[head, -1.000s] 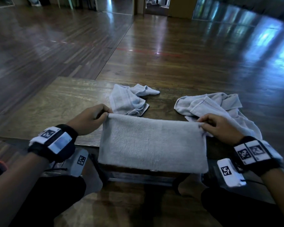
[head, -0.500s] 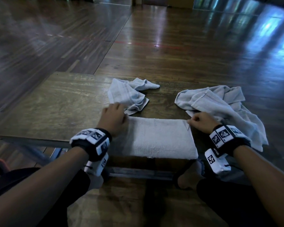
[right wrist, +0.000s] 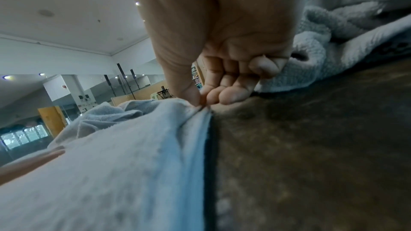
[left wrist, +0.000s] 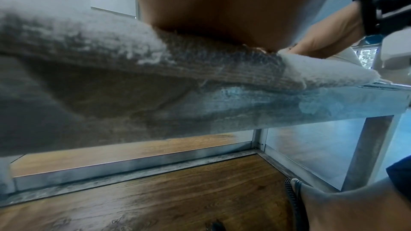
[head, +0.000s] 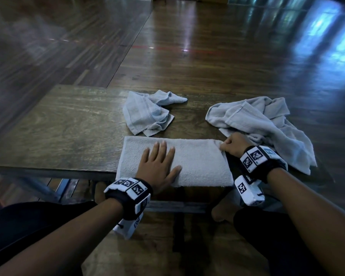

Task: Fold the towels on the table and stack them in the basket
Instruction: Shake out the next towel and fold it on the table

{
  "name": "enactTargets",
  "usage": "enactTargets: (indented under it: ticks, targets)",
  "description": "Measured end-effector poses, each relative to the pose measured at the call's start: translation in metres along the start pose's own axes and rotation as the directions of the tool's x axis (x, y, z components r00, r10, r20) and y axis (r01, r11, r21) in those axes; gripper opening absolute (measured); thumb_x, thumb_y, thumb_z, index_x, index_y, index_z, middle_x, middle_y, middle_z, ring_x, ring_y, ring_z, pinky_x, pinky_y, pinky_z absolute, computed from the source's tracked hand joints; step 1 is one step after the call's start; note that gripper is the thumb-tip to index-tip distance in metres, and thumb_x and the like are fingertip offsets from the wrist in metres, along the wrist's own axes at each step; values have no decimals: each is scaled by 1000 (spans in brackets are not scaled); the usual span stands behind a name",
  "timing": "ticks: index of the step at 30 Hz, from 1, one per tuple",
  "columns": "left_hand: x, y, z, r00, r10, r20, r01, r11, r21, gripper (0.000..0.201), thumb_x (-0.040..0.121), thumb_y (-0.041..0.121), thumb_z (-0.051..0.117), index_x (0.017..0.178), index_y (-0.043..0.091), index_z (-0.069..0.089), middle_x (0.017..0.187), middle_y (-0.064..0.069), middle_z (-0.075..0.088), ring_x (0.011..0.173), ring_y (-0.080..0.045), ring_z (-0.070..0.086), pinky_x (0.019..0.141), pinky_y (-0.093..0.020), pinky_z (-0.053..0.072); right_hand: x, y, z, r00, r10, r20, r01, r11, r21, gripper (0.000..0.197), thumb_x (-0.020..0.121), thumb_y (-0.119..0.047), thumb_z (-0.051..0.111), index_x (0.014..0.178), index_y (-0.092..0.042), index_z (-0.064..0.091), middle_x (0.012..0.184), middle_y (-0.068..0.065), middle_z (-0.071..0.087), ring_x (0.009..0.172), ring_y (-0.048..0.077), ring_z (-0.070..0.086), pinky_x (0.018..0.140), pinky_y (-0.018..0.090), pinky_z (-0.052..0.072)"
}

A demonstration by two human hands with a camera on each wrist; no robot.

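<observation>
A folded grey towel (head: 199, 160) lies at the near edge of the wooden table (head: 68, 132), its front hem just over the edge. My left hand (head: 160, 162) rests flat on the towel's left half, fingers straight and spread. My right hand (head: 230, 145) pinches the towel's far right corner; the right wrist view shows thumb and fingers (right wrist: 200, 102) nipping the towel (right wrist: 111, 173) there. In the left wrist view the towel (left wrist: 89, 50) hangs over the table edge under my palm. No basket is in view.
A crumpled pale blue towel (head: 147, 114) lies just beyond the folded one. A larger crumpled grey towel (head: 267, 128) sprawls at the right, partly off the table edge. The left half of the table is bare wood. My knees and feet are under the table.
The towel went from held up by both hands to folded flat on the table. My left hand let go and now presses flat on it; my right hand still holds the right corner.
</observation>
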State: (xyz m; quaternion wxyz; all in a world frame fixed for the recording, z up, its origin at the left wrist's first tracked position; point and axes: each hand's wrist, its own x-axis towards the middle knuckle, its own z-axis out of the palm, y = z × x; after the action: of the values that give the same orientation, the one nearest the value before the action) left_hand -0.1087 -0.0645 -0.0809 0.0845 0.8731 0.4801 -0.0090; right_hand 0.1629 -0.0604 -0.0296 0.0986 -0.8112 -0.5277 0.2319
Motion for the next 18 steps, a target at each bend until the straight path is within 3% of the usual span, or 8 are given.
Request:
enactTargets:
  ticks: [3,6,8,10,12,13,15,18]
  targets:
    - [0,0,1,1000,0,-7,0,1000,-5,72,86,63,5,148,28,0,159,-4,-5,146,-23,-7,118,-46,-2,2,1,-9,993,18,-118,-16,1000,19,30,81,-22,60,54,-10,54,54,10,46,53,24,45,54,30,36]
    - [0,-1,0,1000,0,-4,0,1000,-16,73,85,64,4,148,28,-1,159,-4,-6,146,-22,-9,118,-46,-3,-3,-2,-13,951,10,-310,-23,999,-37,30,85,-25,56,65,-3,60,62,13,58,63,28,56,63,36,46]
    - [0,-2,-3,1000,7,17,-6,999,-43,73,86,64,6,149,28,-3,158,-4,-9,146,-21,-11,118,-44,-5,-7,-7,-11,931,-22,-365,6,999,-46,25,87,-28,52,77,-7,61,74,9,63,74,28,58,69,38,47]
    - [-3,-4,-6,999,0,35,2,997,-74,72,89,64,10,149,27,-4,158,-5,-11,145,-20,-13,118,-43,-7,-13,-12,-7,926,-88,-366,79,996,-40,19,88,-27,49,80,-11,56,80,6,61,77,26,56,68,35,45]
    - [-7,-9,-9,999,-33,23,35,996,-77,75,86,65,7,149,25,-2,158,-7,-10,145,-21,-12,116,-44,-9,-22,-17,3,923,-204,-325,199,979,-51,15,87,-25,48,80,-13,54,85,5,61,81,26,58,70,36,45]
    - [-11,-12,-10,998,-63,15,64,996,-64,79,83,66,3,149,23,-1,158,-9,-9,146,-23,-12,116,-44,-9,-29,-19,11,922,-264,-284,253,965,-76,14,87,-27,49,87,-16,57,93,5,62,89,25,59,76,37,46]
    - [-19,-18,-10,991,-132,5,132,990,-41,87,76,69,-6,149,22,1,158,-11,-8,146,-26,-10,116,-45,-8,-46,-21,32,938,-328,-114,301,933,-199,35,90,-40,47,116,-18,53,123,5,56,116,23,51,97,41,41]
    - [-24,-27,-6,980,-196,29,197,979,-56,94,69,71,-13,149,24,-1,158,-10,-9,146,-25,-10,117,-44,-7,-60,-20,60,945,-311,104,327,877,-351,72,90,-61,29,146,-16,20,156,8,16,145,21,13,117,41,15]
